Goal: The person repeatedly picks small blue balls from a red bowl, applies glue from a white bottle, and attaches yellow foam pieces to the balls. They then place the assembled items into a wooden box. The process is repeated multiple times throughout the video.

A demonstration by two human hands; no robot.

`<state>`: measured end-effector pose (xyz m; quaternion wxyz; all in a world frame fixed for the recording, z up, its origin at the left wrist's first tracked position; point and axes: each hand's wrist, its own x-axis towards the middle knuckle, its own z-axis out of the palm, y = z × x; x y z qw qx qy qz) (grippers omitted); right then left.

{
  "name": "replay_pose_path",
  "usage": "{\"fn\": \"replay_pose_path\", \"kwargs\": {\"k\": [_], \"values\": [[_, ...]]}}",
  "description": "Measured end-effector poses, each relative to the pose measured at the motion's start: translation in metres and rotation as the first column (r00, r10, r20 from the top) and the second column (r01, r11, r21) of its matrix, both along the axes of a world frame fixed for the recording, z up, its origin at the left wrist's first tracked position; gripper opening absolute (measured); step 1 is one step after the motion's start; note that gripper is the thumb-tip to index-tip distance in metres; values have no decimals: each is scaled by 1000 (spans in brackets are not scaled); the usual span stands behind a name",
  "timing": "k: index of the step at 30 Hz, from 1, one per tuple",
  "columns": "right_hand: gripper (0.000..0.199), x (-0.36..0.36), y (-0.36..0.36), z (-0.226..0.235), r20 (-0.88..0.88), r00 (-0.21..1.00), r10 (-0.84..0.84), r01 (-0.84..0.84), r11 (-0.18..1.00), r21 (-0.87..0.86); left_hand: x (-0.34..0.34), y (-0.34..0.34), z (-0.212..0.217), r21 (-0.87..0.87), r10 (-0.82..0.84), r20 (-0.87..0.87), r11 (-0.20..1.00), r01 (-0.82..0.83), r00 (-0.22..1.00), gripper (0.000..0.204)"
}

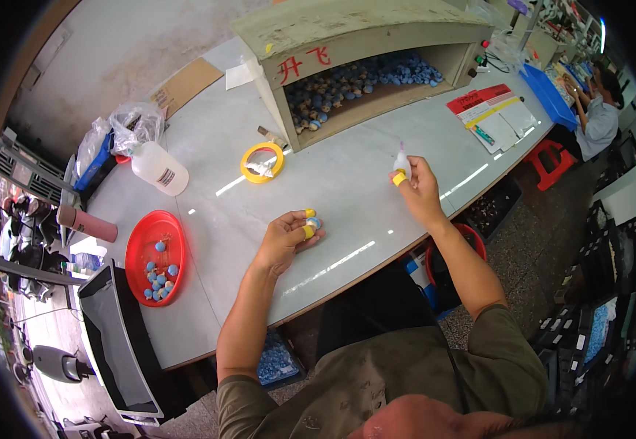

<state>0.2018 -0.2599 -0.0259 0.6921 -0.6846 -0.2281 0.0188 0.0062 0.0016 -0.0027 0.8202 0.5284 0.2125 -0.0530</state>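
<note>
Over the middle of the grey table, my left hand (289, 240) is closed on a small blue-and-white round piece (313, 222), held between thumb and fingers. Yellow wraps cover its thumb and a fingertip. To the right, my right hand (422, 196) grips a small white squeeze bottle (402, 162) upright, its thin purplish nozzle pointing up and away from me. That thumb wears a yellow wrap too. The bottle and the round piece are apart. At the left, a red round tray (133, 252) holds several similar blue pieces (158, 281).
A beige open-fronted box (263, 80) at the back holds many blue pieces. On the table stand a yellow tape roll (279, 170), a white plastic bottle (158, 168) and a pink flask (87, 222). Papers (495, 117) lie right; another person (597, 117) sits beyond.
</note>
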Motion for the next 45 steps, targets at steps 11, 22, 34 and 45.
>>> {"fn": "replay_pose_path", "kwargs": {"k": [11, 22, 34, 45], "values": [[28, -82, 47, 6, 195, 937, 291, -294, 956, -16, 2, 2, 0, -22, -110, 12, 994, 110, 994, 38], [23, -86, 56, -1, 575, 782, 241, -228, 969, -97, 3, 0, -1, 41, -172, 19, 984, 171, 985, 42], [21, -87, 58, -2, 577, 765, 286, -257, 957, -135, 3, 1, 2, 45, -186, -12, 981, 187, 982, 36], [22, -91, 59, 6, 695, 669, 264, -177, 965, -196, 3, 0, -1, 2, -107, 8, 994, 107, 994, 32]]}}
